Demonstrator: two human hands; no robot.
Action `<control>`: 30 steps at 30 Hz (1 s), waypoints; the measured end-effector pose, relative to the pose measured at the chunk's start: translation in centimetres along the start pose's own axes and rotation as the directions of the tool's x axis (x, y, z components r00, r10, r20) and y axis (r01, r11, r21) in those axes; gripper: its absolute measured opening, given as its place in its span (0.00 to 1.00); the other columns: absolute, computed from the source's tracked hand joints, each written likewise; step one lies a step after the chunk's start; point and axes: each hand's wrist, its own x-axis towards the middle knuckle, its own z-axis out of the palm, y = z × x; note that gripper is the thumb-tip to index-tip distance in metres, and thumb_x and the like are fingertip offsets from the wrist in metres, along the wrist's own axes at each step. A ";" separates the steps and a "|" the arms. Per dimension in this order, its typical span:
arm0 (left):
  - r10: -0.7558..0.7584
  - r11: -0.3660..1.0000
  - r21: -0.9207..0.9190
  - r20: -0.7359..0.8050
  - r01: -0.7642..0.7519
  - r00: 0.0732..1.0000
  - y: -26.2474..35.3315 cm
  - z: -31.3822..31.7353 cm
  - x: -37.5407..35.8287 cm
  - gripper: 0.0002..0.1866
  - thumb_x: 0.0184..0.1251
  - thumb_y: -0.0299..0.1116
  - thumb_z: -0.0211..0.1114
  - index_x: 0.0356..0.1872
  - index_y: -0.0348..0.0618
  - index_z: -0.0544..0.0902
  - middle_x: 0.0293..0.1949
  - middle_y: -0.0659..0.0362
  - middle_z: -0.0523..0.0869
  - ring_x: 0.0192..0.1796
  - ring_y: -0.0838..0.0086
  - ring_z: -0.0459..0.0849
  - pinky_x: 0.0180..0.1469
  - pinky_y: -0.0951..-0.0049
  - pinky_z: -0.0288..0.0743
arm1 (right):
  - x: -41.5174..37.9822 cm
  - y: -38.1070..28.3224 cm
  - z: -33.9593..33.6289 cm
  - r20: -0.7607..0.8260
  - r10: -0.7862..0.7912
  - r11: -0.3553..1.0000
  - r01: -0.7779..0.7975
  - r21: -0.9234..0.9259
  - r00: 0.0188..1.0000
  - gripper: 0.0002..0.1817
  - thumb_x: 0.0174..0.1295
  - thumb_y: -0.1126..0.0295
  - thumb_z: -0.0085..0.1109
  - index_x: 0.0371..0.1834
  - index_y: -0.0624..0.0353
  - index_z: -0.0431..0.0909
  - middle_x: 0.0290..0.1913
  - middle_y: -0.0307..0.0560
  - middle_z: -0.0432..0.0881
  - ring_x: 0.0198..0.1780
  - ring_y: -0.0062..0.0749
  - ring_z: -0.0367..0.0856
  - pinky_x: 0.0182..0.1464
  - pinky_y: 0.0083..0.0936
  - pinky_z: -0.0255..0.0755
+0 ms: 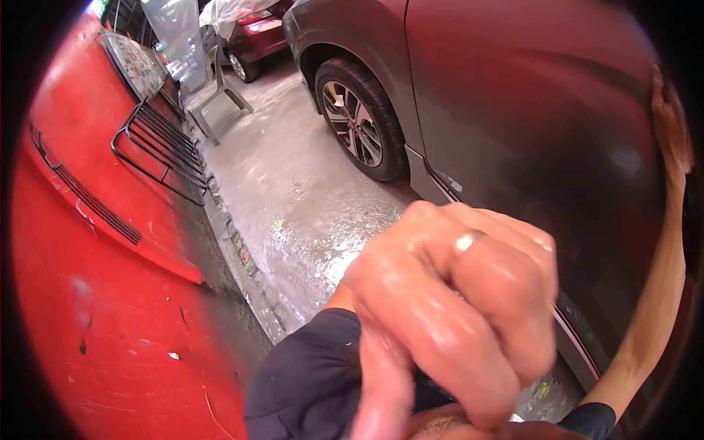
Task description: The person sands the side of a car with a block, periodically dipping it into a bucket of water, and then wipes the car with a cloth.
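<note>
Close before the camera is my left hand [455, 301], its fingers curled inward and the thumb pointing down. A ring [468, 240] sits on one finger, and the skin looks wet. The inside of the grip is turned away, so whatever it may hold is hidden. At the far right, my right arm reaches up along the dark grey car door [506, 125]. My right hand [670, 125] appears to rest on the door panel, fingers stretched out. Red reflections and a dark, blurry patch show on the paint.
The car's front wheel [356, 121] stands ahead. A red wall [125, 315] runs along the left, with a black metal rack [161, 150] against it. Farther back are a plastic chair [216, 99] and a partly covered dark red car [260, 37]. The concrete floor [286, 176] looks wet.
</note>
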 end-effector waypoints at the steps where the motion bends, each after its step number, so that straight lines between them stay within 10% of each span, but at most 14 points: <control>1: 0.003 1.000 0.006 -0.001 -0.003 1.000 -0.6 0.4 0.3 0.35 0.62 0.71 0.58 0.27 0.44 0.87 0.26 0.59 0.84 0.25 0.71 0.81 0.27 0.73 0.69 | 0.1 0.3 0.4 -0.030 -0.018 1.000 0.018 0.014 0.999 0.35 0.75 0.39 0.33 0.75 0.50 0.66 0.73 0.56 0.68 0.75 0.52 0.62 0.75 0.37 0.58; 9: 0.126 0.992 0.004 0.065 -0.126 0.990 -2.3 -0.1 1.3 0.29 0.68 0.62 0.61 0.27 0.43 0.87 0.27 0.60 0.84 0.27 0.71 0.82 0.28 0.73 0.71 | 1.5 3.8 3.3 -0.079 -0.147 0.989 0.148 0.001 0.986 0.35 0.76 0.41 0.34 0.73 0.56 0.67 0.72 0.56 0.70 0.75 0.50 0.63 0.76 0.35 0.56; 12: 0.104 0.994 -0.042 0.039 -0.102 0.994 -2.8 0.7 0.4 0.28 0.68 0.60 0.61 0.27 0.43 0.87 0.28 0.60 0.84 0.27 0.71 0.82 0.29 0.73 0.71 | 0.3 -0.6 0.0 0.027 0.061 0.997 -0.059 -0.055 0.998 0.38 0.75 0.39 0.34 0.75 0.57 0.64 0.73 0.54 0.69 0.75 0.51 0.65 0.74 0.37 0.59; 14: 0.087 0.995 -0.046 0.022 -0.086 0.996 -2.3 0.9 0.0 0.27 0.68 0.60 0.61 0.27 0.43 0.87 0.28 0.60 0.85 0.27 0.71 0.82 0.29 0.73 0.71 | -0.9 -6.2 -5.2 -0.335 -0.395 0.884 0.254 -0.392 0.856 0.34 0.68 0.53 0.46 0.65 0.75 0.71 0.68 0.71 0.71 0.71 0.59 0.68 0.73 0.58 0.56; 30: 0.019 0.996 -0.081 -0.037 -0.022 0.999 -2.2 0.6 -1.3 0.22 0.70 0.53 0.63 0.29 0.43 0.87 0.29 0.60 0.85 0.30 0.70 0.83 0.30 0.72 0.74 | -1.1 -6.3 -5.2 -0.314 -0.385 0.909 0.296 -0.295 0.868 0.36 0.68 0.53 0.44 0.67 0.78 0.67 0.71 0.71 0.68 0.74 0.62 0.63 0.75 0.58 0.51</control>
